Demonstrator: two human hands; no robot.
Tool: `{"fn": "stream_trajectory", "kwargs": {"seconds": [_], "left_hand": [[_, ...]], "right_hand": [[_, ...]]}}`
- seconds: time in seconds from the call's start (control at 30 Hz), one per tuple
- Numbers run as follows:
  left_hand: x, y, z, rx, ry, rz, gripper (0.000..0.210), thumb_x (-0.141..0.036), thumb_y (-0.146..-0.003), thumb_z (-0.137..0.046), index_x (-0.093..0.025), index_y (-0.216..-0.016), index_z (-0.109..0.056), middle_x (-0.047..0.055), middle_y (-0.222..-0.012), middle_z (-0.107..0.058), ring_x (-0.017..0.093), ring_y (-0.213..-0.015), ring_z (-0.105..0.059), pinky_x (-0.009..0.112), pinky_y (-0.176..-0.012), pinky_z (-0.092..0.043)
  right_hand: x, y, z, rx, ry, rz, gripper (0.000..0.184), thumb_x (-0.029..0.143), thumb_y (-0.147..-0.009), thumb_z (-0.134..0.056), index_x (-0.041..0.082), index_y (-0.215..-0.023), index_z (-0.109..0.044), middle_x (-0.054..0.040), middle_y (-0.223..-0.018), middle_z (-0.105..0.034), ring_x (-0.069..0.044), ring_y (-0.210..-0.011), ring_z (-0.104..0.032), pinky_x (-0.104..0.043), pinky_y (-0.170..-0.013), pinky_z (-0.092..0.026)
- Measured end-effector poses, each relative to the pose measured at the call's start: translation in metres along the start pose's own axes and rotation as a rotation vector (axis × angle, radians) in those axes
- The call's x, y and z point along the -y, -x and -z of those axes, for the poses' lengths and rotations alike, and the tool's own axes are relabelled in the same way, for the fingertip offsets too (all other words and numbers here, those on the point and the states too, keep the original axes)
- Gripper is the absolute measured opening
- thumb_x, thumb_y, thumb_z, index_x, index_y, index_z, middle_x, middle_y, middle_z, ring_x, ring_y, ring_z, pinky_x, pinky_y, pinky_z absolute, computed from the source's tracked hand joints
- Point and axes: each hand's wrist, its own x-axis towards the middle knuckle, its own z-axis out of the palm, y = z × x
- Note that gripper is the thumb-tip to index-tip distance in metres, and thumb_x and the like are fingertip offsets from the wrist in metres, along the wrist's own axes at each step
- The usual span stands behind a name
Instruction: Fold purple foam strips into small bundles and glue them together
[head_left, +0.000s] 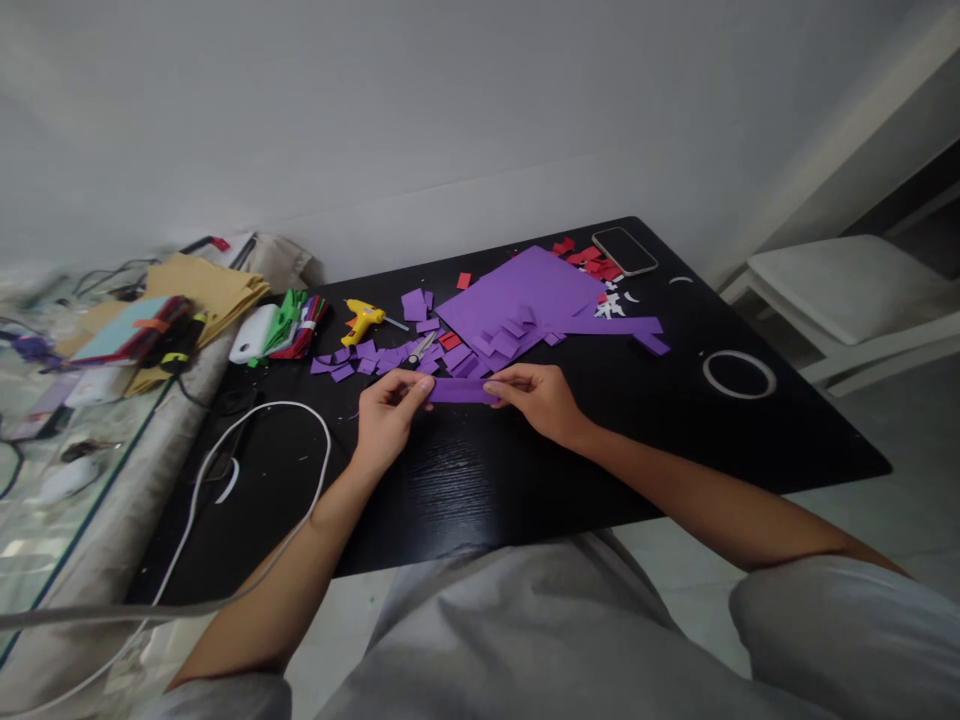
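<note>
Between my two hands a short purple strip (460,391) is stretched level above the black table. My left hand (390,408) pinches its left end between thumb and fingers. At the other end, my right hand (541,402) grips it the same way. Just beyond lie many small purple cut pieces (367,352), with a pair of scissors (422,347) among them. A large purple sheet (529,290) rests farther back, with loose pieces on its near part. A longer purple strip (611,326) extends to the right of the sheet.
A yellow glue gun (361,321) lies back left, near folded green and red sheets (289,328). Red scraps (592,262) and a phone (625,250) are at the back right. A white ring (739,375) lies right. A white cable (328,450) loops by my left arm.
</note>
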Motion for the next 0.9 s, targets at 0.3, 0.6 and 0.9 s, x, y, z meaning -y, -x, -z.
{"fn": "stream_trajectory", "kwargs": {"seconds": [0.3,0.6,0.9], "left_hand": [[-0.001,-0.001,-0.001,-0.004,0.035,0.034,0.023,-0.037,-0.077,-0.078,-0.015,-0.082,-0.072,-0.001,-0.068,-0.067,0.010,-0.055,-0.061,0.022,-0.058,-0.050],[0.004,-0.002,0.001,-0.001,0.060,0.056,0.021,-0.034,-0.076,-0.080,-0.015,-0.082,-0.072,0.000,-0.071,-0.068,0.010,-0.059,-0.061,0.022,-0.062,-0.050],[0.007,-0.003,0.000,-0.042,-0.018,0.007,0.022,-0.036,-0.077,-0.078,-0.015,-0.082,-0.072,0.000,-0.069,-0.067,0.011,-0.062,-0.059,0.022,-0.063,-0.048]], "right_hand": [[-0.007,-0.002,0.001,-0.012,-0.004,0.029,0.036,0.048,-0.068,-0.082,0.015,-0.082,-0.077,-0.0062,-0.077,-0.077,-0.019,-0.065,-0.073,-0.034,-0.068,-0.063],[-0.010,-0.004,0.003,-0.031,0.024,0.076,0.031,0.044,-0.071,-0.082,0.015,-0.082,-0.077,-0.0066,-0.077,-0.077,-0.019,-0.063,-0.073,-0.033,-0.066,-0.062],[-0.010,-0.005,0.003,-0.030,0.014,0.080,0.029,0.042,-0.072,-0.082,0.015,-0.081,-0.076,-0.0064,-0.076,-0.077,-0.019,-0.064,-0.073,-0.032,-0.066,-0.063]]}}
